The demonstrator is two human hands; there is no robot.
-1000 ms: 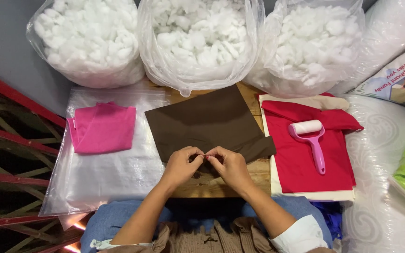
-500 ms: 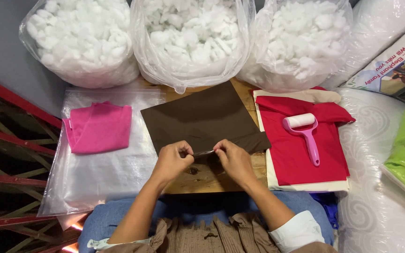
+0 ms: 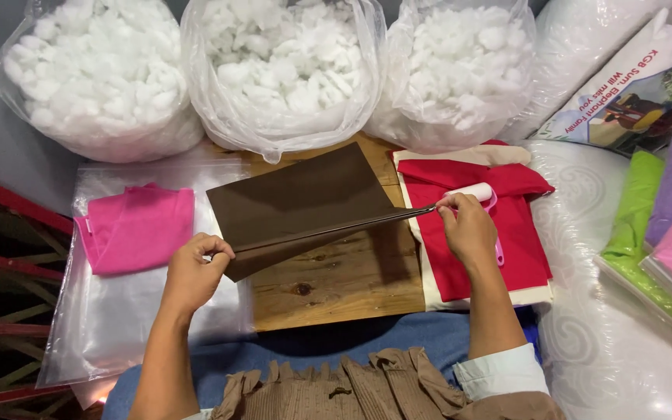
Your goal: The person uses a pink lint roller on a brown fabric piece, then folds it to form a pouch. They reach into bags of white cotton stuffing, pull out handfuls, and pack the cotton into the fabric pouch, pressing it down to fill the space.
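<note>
The left hand (image 3: 192, 272) pinches one corner of the brown felt sheet (image 3: 305, 206), and the right hand (image 3: 468, 229) pinches the opposite corner, so the near edge is stretched taut between them above the wooden surface (image 3: 344, 280). The sheet seems folded over, its layers lined up along that edge. Beyond the hands, three bags of white stuffing (image 3: 289, 70) sit unopened by either hand, so filling looks not yet begun.
</note>
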